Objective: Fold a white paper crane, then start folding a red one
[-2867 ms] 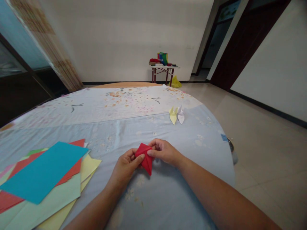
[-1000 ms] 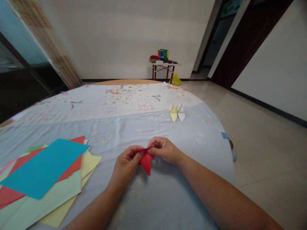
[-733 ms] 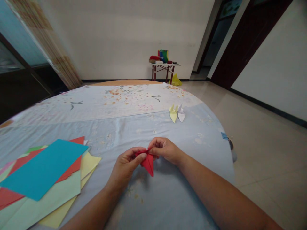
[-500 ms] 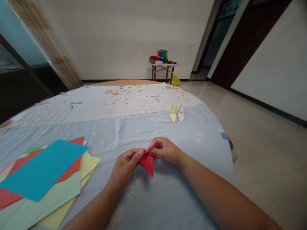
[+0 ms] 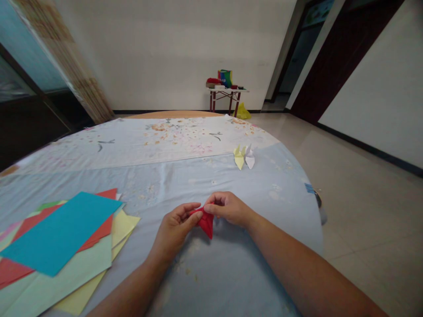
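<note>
A small piece of folded red paper [image 5: 207, 225] is held just above the cloth, its pointed end turned down toward me. My left hand [image 5: 178, 224] pinches its left side between thumb and fingers. At its upper right, my right hand [image 5: 226, 208] grips it with thumb and forefinger. The fingers cover much of the paper's upper part. Farther off to the right stand two folded paper figures side by side, a pale yellow one [image 5: 239, 159] and a white one [image 5: 250, 158].
On the left lies a pile of coloured paper, a blue sheet [image 5: 64, 233] on top, with red, pale green and yellow sheets beneath. A floral tablecloth [image 5: 158, 176] covers the round table. By the far wall stands a small table [image 5: 228, 90] with several things on it, a yellow bag [image 5: 243, 112] beside it.
The red paper has tilted slightly, and its tip has risen a little. My left thumb now lies across its front, and my right fingers have shifted slightly on its upper edge.
</note>
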{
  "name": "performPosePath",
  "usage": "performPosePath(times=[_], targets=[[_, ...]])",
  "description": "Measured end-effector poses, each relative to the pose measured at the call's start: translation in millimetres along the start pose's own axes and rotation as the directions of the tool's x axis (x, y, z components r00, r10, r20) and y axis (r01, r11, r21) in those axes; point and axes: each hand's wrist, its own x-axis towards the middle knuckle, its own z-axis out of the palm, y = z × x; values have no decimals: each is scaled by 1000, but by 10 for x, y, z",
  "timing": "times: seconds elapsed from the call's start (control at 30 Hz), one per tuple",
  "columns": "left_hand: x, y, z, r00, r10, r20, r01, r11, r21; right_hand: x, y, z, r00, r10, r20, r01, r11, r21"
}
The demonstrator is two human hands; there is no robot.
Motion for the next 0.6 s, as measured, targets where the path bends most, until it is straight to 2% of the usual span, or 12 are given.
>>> performPosePath(times=[0.1,0.27,0.5,0.6], targets=[[10,-13,-12,1000,-10,-4,10,999,36,1,3,-5,999,-29,-20,29,1000,7],[15,-24,-16,999,-36,11,36,999,-8,16,20,-18,998,-59,-21,59,998,-34],[6,6,-3,999,9,-44,-8,1000,29,10,-2,5,994,-98,-37,96,994,-49],[18,-10,-12,999,-29,-18,29,999,-34,18,-6,14,994,-106,-39,104,993,-50]])
